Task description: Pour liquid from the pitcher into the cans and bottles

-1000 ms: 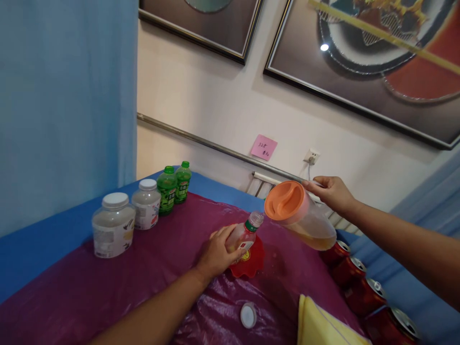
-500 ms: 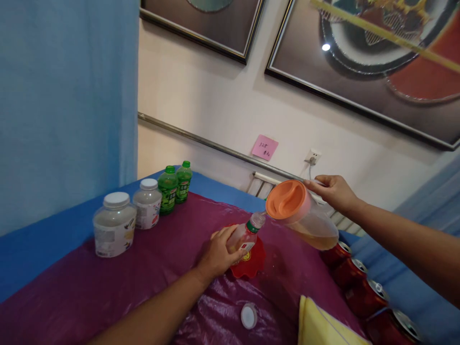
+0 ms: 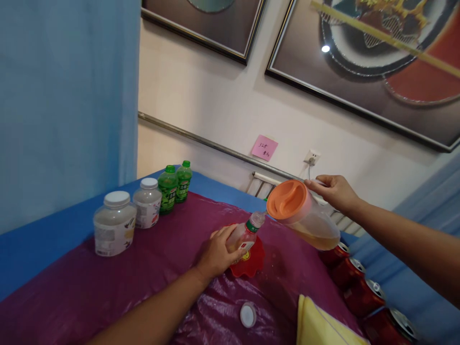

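My left hand is wrapped round a clear plastic bottle with a green neck ring, tilted to the right over a red scalloped mat. The bottle's mouth is uncapped. My right hand grips the handle of a translucent pitcher with an orange lid. Tipped to the left, the pitcher has its spout at the bottle's mouth, and amber liquid lies along its lower side. A thin stream between them is hard to make out. A white cap lies on the purple cloth in front.
Two clear jars with white lids and two green bottles stand at the left. Several red cans line the right edge. A folded yellow cloth lies at the front right. Behind is a wall with a metal rail.
Almost nothing differs. Both hands keep the bottle and the tilted pitcher in the same place, with only a very slight shift of the view.
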`<action>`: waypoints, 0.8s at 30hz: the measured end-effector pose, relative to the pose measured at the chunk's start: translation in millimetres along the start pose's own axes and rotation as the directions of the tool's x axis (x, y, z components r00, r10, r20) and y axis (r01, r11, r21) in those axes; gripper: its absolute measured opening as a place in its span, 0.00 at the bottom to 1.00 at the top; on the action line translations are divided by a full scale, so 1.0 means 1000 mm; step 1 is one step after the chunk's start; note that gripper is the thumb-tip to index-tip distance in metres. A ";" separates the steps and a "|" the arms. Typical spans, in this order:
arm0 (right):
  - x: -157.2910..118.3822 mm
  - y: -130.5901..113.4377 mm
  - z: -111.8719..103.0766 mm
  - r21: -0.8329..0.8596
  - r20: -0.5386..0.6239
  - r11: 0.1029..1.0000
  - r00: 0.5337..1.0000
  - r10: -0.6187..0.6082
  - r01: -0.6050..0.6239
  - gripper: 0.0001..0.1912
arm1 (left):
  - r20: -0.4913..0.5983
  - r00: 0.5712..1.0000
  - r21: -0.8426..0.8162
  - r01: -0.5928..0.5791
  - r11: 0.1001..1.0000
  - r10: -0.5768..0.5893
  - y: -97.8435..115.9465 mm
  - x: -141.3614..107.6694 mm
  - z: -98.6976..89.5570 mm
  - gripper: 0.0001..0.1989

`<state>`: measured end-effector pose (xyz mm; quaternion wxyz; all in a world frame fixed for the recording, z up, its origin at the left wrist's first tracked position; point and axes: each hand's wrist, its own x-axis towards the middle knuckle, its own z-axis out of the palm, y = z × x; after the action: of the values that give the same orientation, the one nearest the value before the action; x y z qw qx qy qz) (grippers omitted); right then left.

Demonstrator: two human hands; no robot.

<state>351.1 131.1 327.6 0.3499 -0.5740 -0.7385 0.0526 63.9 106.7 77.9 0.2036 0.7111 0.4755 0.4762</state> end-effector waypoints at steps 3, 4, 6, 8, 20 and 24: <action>-0.001 -0.001 -0.001 -0.002 0.001 1.000 1.000 -0.002 0.002 0.33 | 0.005 1.000 0.005 -0.001 1.000 0.001 0.001 0.000 0.000 0.32; -0.001 -0.002 -0.001 0.000 0.001 1.000 1.000 -0.003 0.003 0.33 | 0.009 1.000 0.006 -0.004 1.000 0.003 0.001 0.000 -0.001 0.32; -0.002 -0.002 -0.001 0.004 0.002 1.000 1.000 -0.002 0.002 0.33 | 0.014 1.000 0.008 -0.008 1.000 0.008 0.001 0.001 -0.001 0.32; -0.002 -0.003 -0.001 0.001 0.007 1.000 1.000 0.001 -0.001 0.33 | 0.014 1.000 0.010 -0.011 1.000 0.011 0.001 0.001 -0.001 0.32; -0.003 -0.006 0.000 -0.056 0.026 0.998 1.000 0.005 -0.004 0.32 | 0.015 1.000 0.018 -0.011 1.000 0.010 0.002 0.000 -0.001 0.32; -0.002 -0.003 0.000 -0.056 0.034 0.998 0.999 0.002 0.000 0.32 | 0.004 1.000 0.019 -0.012 1.000 0.012 0.003 0.000 -0.001 0.31</action>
<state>348.6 128.2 328.2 0.3210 -0.5831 -0.7451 0.0418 64.4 105.0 80.4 0.1950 0.7167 0.4752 0.4716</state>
